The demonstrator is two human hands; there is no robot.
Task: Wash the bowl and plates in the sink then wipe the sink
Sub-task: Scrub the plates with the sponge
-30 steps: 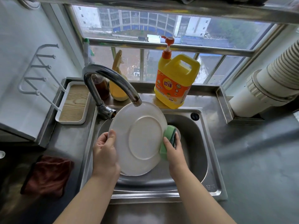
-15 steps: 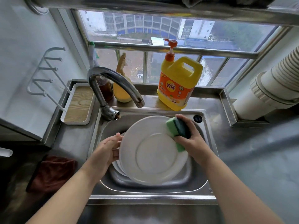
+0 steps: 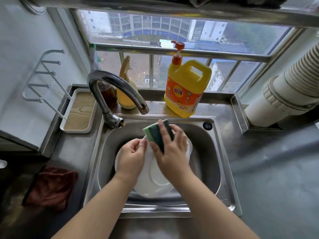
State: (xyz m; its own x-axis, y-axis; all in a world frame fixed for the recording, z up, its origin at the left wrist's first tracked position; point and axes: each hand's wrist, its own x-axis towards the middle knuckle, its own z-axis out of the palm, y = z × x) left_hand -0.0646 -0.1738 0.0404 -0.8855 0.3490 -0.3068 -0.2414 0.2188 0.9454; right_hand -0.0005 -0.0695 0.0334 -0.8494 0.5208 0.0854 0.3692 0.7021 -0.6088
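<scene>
1. The white plate [image 3: 155, 185] stands tilted inside the sink [image 3: 214, 157], between my two hands.
2. My left hand [image 3: 131, 156] pinches its upper rim with curled fingers.
3. My right hand [image 3: 170, 152] grips the green sponge [image 3: 156, 133] and holds it against the plate's top edge.
4. Beyond my fingers stands the faucet [image 3: 110, 87], and further right the yellow detergent bottle [image 3: 186, 87].
5. Far to the left of my left hand lies a dark red cloth [image 3: 51, 187].

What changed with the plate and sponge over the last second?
The right hand carried the sponge from the plate's right edge across to its upper left rim. The plate tipped down lower into the sink. The left hand kept its grip on the plate's left rim. Tap off throughout.
</scene>
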